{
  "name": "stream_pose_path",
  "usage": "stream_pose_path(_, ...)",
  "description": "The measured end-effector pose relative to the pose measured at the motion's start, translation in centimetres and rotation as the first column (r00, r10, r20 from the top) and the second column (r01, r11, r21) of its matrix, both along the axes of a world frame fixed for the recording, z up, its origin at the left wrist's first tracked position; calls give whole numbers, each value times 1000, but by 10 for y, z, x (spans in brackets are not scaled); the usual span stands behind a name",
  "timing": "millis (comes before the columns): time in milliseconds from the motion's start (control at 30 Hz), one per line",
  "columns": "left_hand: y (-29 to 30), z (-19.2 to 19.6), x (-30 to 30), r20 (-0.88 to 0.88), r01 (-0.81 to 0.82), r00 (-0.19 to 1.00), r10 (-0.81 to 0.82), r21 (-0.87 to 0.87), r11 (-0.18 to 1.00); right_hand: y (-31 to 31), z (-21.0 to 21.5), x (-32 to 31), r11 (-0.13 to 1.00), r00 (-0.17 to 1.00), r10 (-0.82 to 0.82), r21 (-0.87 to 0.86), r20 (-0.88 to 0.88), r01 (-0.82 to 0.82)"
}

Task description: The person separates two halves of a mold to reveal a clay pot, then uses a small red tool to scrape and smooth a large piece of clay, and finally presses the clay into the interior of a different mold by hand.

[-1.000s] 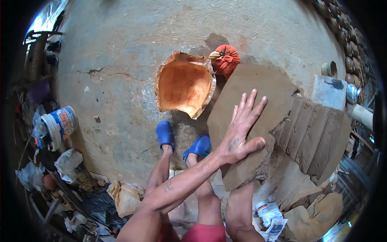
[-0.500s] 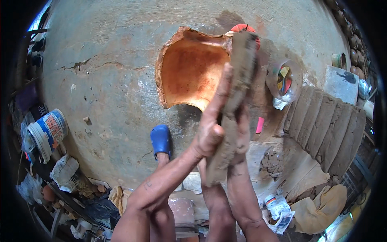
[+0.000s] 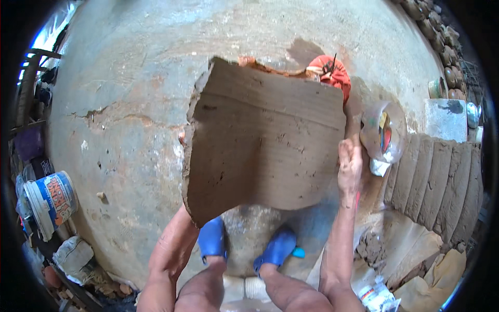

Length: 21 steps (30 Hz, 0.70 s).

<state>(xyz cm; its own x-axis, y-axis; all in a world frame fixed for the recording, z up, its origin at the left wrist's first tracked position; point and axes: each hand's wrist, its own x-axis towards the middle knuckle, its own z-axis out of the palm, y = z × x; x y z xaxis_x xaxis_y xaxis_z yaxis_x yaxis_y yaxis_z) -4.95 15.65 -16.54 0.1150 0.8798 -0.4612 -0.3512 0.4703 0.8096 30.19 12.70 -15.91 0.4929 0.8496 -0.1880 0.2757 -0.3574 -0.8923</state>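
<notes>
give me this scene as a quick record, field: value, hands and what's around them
held: grey-brown clay slab, curved, ragged along its left edge
left hand: hidden by the slab; left forearm passes behind its lower left corner
right hand: right hand at the slab's right edge
beyond slab: orange-brown rim, mostly covered; red cloth bundle
right side: clear rounded container with colourful pieces; ridged clay block
left side: white-and-blue bucket
feet: blue clogs
</notes>
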Motion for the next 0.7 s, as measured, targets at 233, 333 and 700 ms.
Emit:
stream_pose_path(233,14,-9,-24,130,19,991,-10,-69,997,3,14,-29,965,967,255,53,7,-255)
stream_pose_path(333,19,-7,-29,295,84,953,-66,-50,995,2,38,-44,978,961,187,49,206,-201)
stream_pose_path(700,14,23,-23,-136,305,948,-287,142,942,3,90,-104,957,756,266,-72,598,-280)
